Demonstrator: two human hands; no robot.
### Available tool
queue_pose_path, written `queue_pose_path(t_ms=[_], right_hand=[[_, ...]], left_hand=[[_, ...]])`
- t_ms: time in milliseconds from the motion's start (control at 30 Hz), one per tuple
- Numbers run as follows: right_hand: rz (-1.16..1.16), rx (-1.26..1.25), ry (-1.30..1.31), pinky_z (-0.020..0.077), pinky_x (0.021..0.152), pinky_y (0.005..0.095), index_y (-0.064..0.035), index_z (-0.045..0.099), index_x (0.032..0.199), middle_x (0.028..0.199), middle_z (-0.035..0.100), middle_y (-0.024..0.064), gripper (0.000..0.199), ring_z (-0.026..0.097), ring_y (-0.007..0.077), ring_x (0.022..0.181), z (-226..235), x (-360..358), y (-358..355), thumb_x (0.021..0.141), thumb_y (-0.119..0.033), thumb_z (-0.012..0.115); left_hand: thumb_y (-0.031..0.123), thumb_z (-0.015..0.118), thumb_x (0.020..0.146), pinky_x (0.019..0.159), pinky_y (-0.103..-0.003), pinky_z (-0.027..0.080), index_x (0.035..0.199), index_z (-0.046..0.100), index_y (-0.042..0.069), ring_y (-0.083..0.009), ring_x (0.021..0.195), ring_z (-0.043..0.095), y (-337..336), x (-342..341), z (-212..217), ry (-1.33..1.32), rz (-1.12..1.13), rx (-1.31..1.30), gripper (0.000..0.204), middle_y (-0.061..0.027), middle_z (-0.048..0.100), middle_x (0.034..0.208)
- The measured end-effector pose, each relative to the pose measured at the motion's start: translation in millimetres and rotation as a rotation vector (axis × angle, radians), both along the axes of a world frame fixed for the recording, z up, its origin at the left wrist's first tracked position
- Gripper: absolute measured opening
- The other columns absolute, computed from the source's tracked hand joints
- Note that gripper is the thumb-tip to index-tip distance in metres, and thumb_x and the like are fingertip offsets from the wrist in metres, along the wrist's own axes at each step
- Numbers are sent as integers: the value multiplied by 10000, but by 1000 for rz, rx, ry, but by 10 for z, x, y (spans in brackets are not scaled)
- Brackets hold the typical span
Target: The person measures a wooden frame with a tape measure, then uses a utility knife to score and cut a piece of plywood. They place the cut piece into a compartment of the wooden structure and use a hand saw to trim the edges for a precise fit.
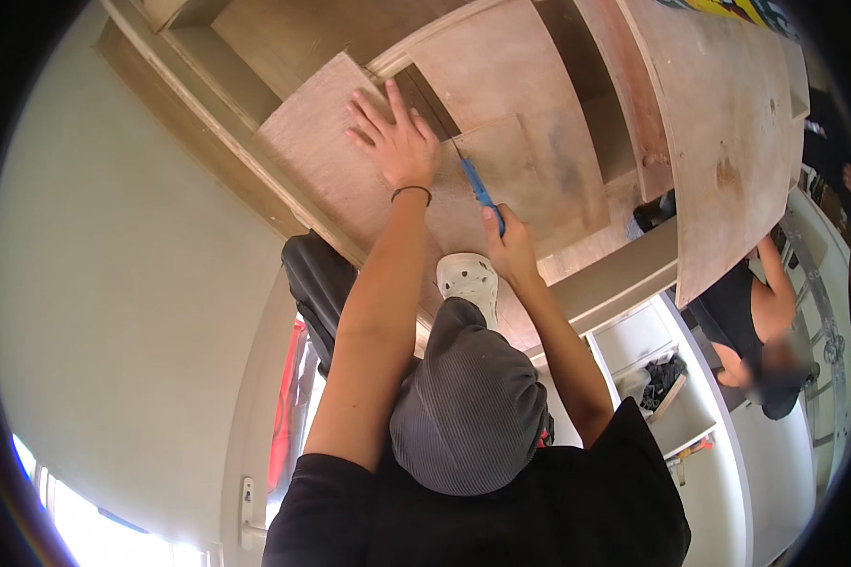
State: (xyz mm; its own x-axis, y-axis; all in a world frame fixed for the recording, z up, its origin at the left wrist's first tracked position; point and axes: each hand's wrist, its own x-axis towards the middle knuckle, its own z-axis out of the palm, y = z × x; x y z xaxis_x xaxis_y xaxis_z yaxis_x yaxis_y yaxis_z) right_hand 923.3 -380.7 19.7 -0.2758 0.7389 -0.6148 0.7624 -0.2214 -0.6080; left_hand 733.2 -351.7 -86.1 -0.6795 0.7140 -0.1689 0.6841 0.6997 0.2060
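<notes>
My left hand [392, 142] lies flat with spread fingers on a pale plywood board [303, 132], by a dark rectangular gap in the wood. A dark band circles that wrist. My right hand [512, 248] is closed round the end of a slim blue-handled cutting tool [480, 184]. Its thin dark tip meets the plywood at the gap's near corner; whether it is a saw or a knife I cannot tell. A thin straight line runs across the plywood panel [501, 71] from near the tip. My foot in a white clog [467, 279] rests on the wood, close to the right hand.
A large upright plywood panel [728, 123] stands at the right, beside open wooden compartments. Below it are a white shelf unit [686, 430] with items inside and a metal ladder [827, 340]. Another person [738, 321] in black is there. A pale wall [113, 283] fills the left.
</notes>
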Motion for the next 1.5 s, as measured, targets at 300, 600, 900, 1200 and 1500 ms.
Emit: queue_pose_path(t_ms=[300, 600, 900, 1200, 1500], right_hand=[[26, -64, 2, 438, 555, 489, 21, 583, 918, 638, 555, 267, 399, 601, 472, 635, 9, -107, -20, 983, -373, 571], [111, -172, -136, 489, 546, 438, -13, 617, 979, 653, 625, 199, 247, 641, 389, 576, 1662, 949, -584, 911, -248, 656], [46, -33, -64, 451, 589, 498, 30, 591, 918, 685, 592, 274, 431, 589, 497, 670, 24, -257, 21, 987, -393, 551], [61, -206, -220, 465, 559, 430, -11, 612, 924, 636, 580, 201, 237, 613, 396, 578, 1901, 800, -631, 929, -248, 603], [108, 63, -36, 459, 594, 497, 18, 600, 937, 709, 607, 273, 408, 606, 483, 674, -116, 61, -207, 976, -387, 572]], left_hand=[[366, 356, 1023, 1193, -592, 57, 1584, 192, 98, -414, 1518, 30, -90, -76, 49, -46, 80, 76, 643, -225, 75, 1642], [376, 369, 1013, 1194, -589, 62, 1588, 188, 119, -416, 1516, 33, -72, -92, 48, -53, 100, 16, 656, -222, 71, 1643], [376, 388, 1008, 1189, -599, 80, 1589, 192, 125, -423, 1514, 43, -69, -97, 33, -43, 102, -11, 662, -235, 77, 1638], [374, 400, 986, 1181, -616, 73, 1584, 199, 101, -447, 1508, 42, -100, -101, 50, -44, 77, 90, 687, -252, 63, 1635], [366, 409, 983, 1178, -624, 64, 1580, 200, 87, -443, 1509, 27, -127, -113, 4, -81, 75, 104, 692, -257, 57, 1634]])
